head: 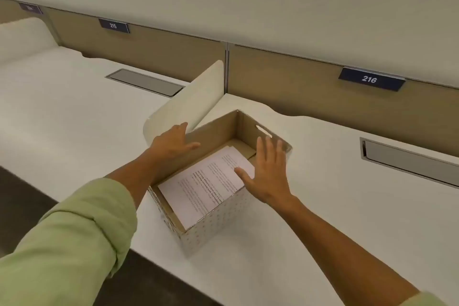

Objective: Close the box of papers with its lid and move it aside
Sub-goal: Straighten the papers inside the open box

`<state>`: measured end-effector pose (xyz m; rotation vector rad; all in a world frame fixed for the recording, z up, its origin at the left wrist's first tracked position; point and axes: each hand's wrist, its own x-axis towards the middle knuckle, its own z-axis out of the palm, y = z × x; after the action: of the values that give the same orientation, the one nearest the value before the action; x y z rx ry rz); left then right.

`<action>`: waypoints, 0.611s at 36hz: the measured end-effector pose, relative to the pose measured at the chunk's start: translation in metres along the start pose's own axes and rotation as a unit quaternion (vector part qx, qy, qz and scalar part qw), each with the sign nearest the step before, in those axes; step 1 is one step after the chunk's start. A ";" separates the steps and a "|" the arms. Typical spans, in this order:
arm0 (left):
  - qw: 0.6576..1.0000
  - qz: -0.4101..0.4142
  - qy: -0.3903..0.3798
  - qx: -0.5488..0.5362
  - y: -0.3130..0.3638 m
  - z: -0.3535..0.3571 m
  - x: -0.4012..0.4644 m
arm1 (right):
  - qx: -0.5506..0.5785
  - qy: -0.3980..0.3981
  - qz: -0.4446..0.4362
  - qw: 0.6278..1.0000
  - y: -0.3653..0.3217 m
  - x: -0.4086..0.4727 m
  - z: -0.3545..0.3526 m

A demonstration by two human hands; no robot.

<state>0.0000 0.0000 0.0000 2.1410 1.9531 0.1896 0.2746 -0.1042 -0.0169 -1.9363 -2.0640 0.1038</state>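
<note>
An open cardboard box (213, 221), white with small dots outside and brown inside, stands on the white desk (323, 181) near its front edge. Printed papers (206, 186) lie slanted inside it. I see no lid in view. My left hand (173, 141) is spread at the box's far left wall, thumb over the inner side, fingertips close to a white divider panel. My right hand (265, 171) hovers with fingers apart over the box's right rim, thumb above the papers. Neither hand holds anything.
A white rounded divider panel (191, 99) stands upright just behind and left of the box. Tan partition panels carry number plates 215 (113, 25) and 216 (370, 79). Recessed cable hatches (146, 82) (407, 161) sit in the desk on both sides.
</note>
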 end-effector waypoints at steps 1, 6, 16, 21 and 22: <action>1.000 -0.003 0.001 0.007 -0.001 0.001 0.001 | 0.008 0.003 0.019 1.000 -0.002 -0.004 0.003; 0.999 -0.050 0.006 0.014 -0.009 0.010 0.001 | 0.230 -0.026 0.170 0.958 -0.017 -0.020 0.022; 0.996 -0.080 -0.003 0.043 -0.018 0.013 0.002 | 0.578 -0.098 0.306 0.750 -0.055 -0.059 0.042; 0.998 -0.052 0.022 0.014 -0.023 0.016 0.001 | 0.605 -0.101 0.298 0.731 -0.063 -0.063 0.047; 0.998 -0.050 0.027 0.010 -0.024 0.017 0.001 | 0.612 -0.101 0.298 0.726 -0.063 -0.062 0.047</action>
<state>-0.0185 0.0013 -0.0223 2.0643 2.0939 0.2132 0.2035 -0.1636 -0.0562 -1.5062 -0.7816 1.4428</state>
